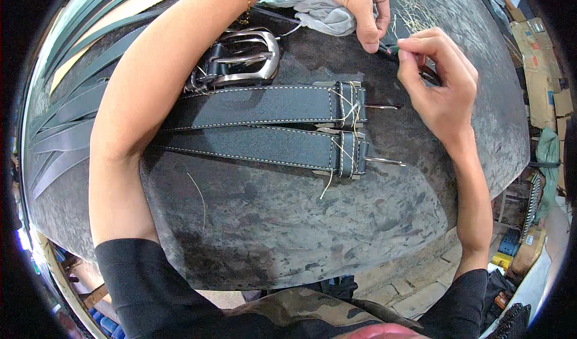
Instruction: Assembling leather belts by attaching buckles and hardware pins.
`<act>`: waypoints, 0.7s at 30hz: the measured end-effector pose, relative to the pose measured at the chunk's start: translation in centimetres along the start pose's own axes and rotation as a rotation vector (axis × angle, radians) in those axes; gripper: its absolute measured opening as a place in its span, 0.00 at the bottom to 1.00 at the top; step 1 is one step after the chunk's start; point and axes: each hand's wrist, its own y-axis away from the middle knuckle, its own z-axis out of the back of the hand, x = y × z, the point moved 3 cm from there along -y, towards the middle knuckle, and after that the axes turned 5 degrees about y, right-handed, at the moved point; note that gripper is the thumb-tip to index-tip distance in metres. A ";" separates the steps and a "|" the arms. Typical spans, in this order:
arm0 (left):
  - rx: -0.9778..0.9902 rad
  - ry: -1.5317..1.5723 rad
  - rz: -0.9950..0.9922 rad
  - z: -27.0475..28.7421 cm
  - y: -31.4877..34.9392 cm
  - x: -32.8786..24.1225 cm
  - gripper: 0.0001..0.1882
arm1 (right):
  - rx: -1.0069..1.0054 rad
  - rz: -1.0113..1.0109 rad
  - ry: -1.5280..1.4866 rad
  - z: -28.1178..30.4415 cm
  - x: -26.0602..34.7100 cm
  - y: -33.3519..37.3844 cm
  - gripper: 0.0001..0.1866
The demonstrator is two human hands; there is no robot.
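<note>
Near the far edge of the dark table, my left hand (pixel 365 12) is closed, its thumb pointing down. My right hand (pixel 445 78) pinches with thumb and forefinger just right of it. Between the fingertips is a thin dark piece with pink and green spots (pixel 389 50), too small to name. In front lie two black leather belts, an upper one (pixel 258 106) and a lower one (pixel 252 145), white-stitched, with pale thread criss-crossing their loops and buckle prongs pointing right. Another belt's silver buckle (pixel 274 57) sits beside my left forearm.
Several dark straps (pixel 78 99) fan out at the left. A grey cloth (pixel 324 13) and a tangle of pale threads (pixel 419 15) lie at the far side. One loose thread (pixel 200 198) rests on the table (pixel 336 237). Cardboard boxes (pixel 538 63) stand beyond its right edge.
</note>
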 end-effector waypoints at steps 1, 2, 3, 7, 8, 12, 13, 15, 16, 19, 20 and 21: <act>0.000 -0.001 0.000 0.0 0.0 0.0 0.13 | -0.001 0.000 0.000 0.0 0.0 0.0 0.08; -0.001 0.000 -0.001 0.0 0.1 -0.1 0.13 | -0.015 -0.002 -0.004 0.0 0.0 0.0 0.08; -0.002 0.001 -0.002 0.0 0.2 -0.1 0.13 | -0.030 -0.005 -0.008 0.0 0.0 0.0 0.08; 0.004 0.016 -0.025 -0.1 0.0 0.1 0.13 | -0.057 -0.035 -0.034 0.1 -0.3 0.0 0.08; 0.001 0.010 -0.012 0.0 0.0 0.1 0.13 | -0.025 -0.009 -0.007 0.1 -0.1 -0.1 0.08; -0.001 0.006 0.000 0.2 0.2 0.1 0.13 | -0.031 -0.025 0.002 0.1 0.1 -0.2 0.08; -0.002 0.005 -0.001 0.2 0.1 0.0 0.13 | -0.031 -0.024 0.003 0.1 0.0 -0.1 0.08; -0.003 0.003 -0.002 0.3 0.1 -0.2 0.13 | -0.068 -0.068 -0.052 0.2 -0.4 -0.1 0.08; -0.002 0.006 -0.002 0.1 0.0 0.0 0.13 | -0.067 -0.069 -0.054 0.2 -0.3 0.0 0.08; 0.011 0.026 -0.009 -0.1 -0.2 0.5 0.13 | 0.011 -0.009 0.022 -0.1 0.0 0.0 0.07; 0.014 0.021 -0.022 -0.1 -0.2 0.5 0.13 | -0.012 -0.024 0.006 0.0 -0.1 0.1 0.07; 0.017 0.017 -0.036 0.0 -0.3 0.5 0.13 | -0.035 -0.038 -0.010 0.0 -0.2 0.2 0.08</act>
